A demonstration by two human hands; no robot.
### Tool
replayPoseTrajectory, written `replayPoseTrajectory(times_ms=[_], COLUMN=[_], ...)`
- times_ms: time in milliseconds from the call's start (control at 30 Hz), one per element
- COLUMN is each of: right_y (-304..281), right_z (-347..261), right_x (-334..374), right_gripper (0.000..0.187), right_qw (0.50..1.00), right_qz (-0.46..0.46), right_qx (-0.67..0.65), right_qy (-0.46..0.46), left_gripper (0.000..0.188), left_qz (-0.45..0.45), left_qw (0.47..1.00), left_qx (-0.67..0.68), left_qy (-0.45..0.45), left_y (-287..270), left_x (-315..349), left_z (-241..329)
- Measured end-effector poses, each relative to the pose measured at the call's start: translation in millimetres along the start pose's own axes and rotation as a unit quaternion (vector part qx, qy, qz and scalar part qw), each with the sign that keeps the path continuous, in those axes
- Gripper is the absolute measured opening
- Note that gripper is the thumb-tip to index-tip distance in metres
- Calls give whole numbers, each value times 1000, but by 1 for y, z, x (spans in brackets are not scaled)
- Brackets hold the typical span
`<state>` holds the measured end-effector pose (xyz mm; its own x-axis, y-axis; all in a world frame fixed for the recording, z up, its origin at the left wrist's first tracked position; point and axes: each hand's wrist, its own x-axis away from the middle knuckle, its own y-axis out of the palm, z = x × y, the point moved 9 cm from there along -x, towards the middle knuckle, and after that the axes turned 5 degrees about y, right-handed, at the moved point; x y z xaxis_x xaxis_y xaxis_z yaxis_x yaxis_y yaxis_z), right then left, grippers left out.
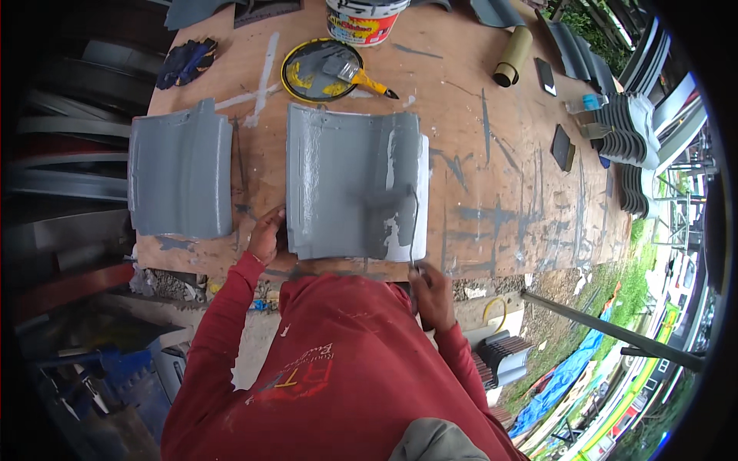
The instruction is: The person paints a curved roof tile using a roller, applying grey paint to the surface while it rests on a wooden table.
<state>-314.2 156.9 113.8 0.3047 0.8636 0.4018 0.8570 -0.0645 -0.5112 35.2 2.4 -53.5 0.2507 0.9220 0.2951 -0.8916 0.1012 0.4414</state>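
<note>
**Roller (390,197) on the middle tile (338,177)**

The middle tile, curved, grey and white along its right side, lies at the near side of a wooden table (453,92) streaked with grey paint. The right hand (433,296), below the tile's lower right corner, is wrapped around the roller's handle. The left hand (266,237) is at its lower left edge; whether it grips, I cannot tell.

Left of the middle tile lies a second tile (184,173). Just beyond the middle tile are a round lid (302,75) bearing a paintbrush (363,78), then a bucket (369,29). Stacked tiles (634,138) stand well to its right; farther out, nearer the person, a blue tarp (557,392) lies on the ground outdoors. Well left of it, long panels (77,127) recede into shadow.

The bucket's top is cut off, and the roller's head is blurred. A dark crumpled thing (187,63) beyond the second tile is hard to identify. Whether the middle tile's white strip is bare surface or something beneath is unclear.
</note>
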Motion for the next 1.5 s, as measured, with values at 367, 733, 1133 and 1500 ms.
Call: replayPoseTrajectory(times_ms=[367,733,1133,1500], right_y=[13,15,-1,12], right_z=[-45,-53,4,-58], right_x=[-75,-95,3,-103], right_gripper=[32,33,37,33], right_qw=[993,984,982,970], right_qz=[11,16,-43,-6], right_qx=[-117,-174,-168,-241], right_qy=[24,32,79,30], left_gripper=[38,38,40,46], left_qz=[18,-32,14,52], left_qw=[997,999,999,994], left_qx=[-36,26,-17,-95], left_qy=[64,-9,25,25], left_y=[10,17,13,3], left_x=[8,1,4,30], left_z=[4,8,7,-6])
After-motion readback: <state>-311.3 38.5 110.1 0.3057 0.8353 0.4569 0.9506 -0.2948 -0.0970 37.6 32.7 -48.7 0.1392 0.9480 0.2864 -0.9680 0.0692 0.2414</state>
